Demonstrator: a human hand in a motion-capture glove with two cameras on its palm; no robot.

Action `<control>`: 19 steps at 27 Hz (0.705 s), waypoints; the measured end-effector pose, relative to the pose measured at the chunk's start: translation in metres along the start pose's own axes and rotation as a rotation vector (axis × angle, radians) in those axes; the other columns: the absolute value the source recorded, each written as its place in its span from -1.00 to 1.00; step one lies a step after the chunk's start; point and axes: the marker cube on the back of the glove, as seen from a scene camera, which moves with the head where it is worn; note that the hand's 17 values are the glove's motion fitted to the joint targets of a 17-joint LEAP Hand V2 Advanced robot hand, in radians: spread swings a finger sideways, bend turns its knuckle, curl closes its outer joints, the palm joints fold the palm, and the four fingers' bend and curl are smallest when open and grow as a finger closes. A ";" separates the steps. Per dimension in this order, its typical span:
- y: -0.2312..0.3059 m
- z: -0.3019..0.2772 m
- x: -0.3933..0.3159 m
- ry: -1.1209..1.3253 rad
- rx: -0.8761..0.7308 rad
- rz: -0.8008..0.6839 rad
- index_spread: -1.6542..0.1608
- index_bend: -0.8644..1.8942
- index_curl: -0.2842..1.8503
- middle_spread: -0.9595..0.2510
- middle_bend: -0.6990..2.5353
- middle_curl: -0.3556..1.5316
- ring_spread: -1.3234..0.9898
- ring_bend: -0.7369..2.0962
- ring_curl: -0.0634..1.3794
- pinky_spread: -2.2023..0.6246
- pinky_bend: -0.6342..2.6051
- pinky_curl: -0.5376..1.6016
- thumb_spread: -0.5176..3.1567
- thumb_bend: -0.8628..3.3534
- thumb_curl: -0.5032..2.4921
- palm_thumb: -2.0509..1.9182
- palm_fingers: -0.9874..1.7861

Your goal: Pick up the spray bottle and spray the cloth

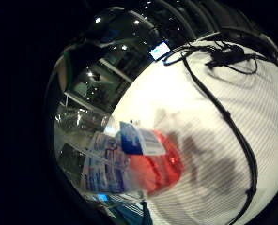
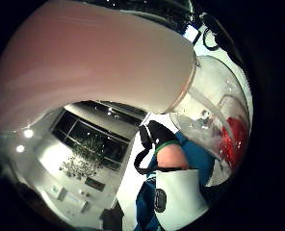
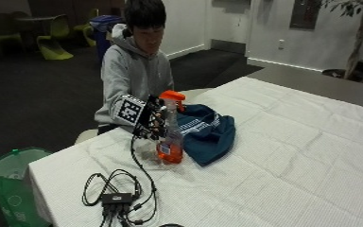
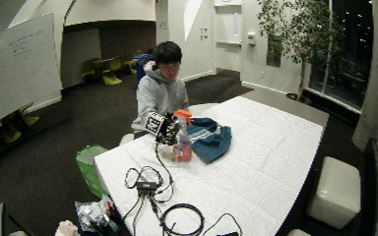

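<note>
In the outside view my gloved right hand (image 3: 150, 123) grips the neck of a clear spray bottle (image 3: 170, 142) just under its orange spray head. The bottle stands upright with orange liquid in its lower part. I cannot tell whether its base touches the tablecloth or hangs just above it. A dark blue cloth (image 3: 208, 133) with white stripes lies bunched on the table right beside the bottle, on the side away from my hand. The little finger side palm view shows the labelled bottle (image 1: 139, 161) close to the palm. A finger (image 2: 84, 62) covers much of the thumb side palm view, beside the bottle (image 2: 219, 120).
A white tablecloth (image 3: 282, 156) covers the table. Black cables and a small hub (image 3: 115, 197) lie near the table's front corner, with a cable running up to my hand. A green bin (image 3: 12, 184) stands on the floor beside the table. A cable coil (image 4: 182, 221) lies at the near edge.
</note>
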 end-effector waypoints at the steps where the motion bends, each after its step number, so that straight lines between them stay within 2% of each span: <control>1: -0.003 0.002 -0.001 -0.001 -0.014 -0.002 0.62 -0.27 -0.51 0.64 -0.35 -0.23 0.17 -0.08 -0.50 0.71 -0.37 -0.22 -0.20 -0.60 -0.42 0.35 0.07; 9: -0.021 0.011 -0.006 0.017 -0.126 -0.116 0.58 -0.27 -0.49 0.58 -0.34 -0.22 0.12 -0.05 -0.45 0.69 -0.41 -0.21 -0.23 -0.61 -0.42 0.36 0.23; 12: -0.024 0.010 -0.009 0.017 -0.195 -0.073 0.58 -0.27 -0.49 0.56 -0.34 -0.22 0.10 -0.05 -0.45 0.67 -0.42 -0.21 -0.23 -0.60 -0.42 0.36 0.30; 16: -0.027 0.011 -0.008 -0.028 -0.240 -0.094 0.57 -0.27 -0.49 0.53 -0.33 -0.21 0.08 -0.05 -0.45 0.63 -0.42 -0.21 -0.25 -0.59 -0.41 0.40 0.42; 19: -0.030 0.014 -0.008 -0.061 -0.275 -0.024 0.57 -0.23 -0.45 0.48 -0.30 -0.19 0.06 -0.10 -0.45 0.58 -0.44 -0.21 -0.26 -0.57 -0.40 0.46 0.54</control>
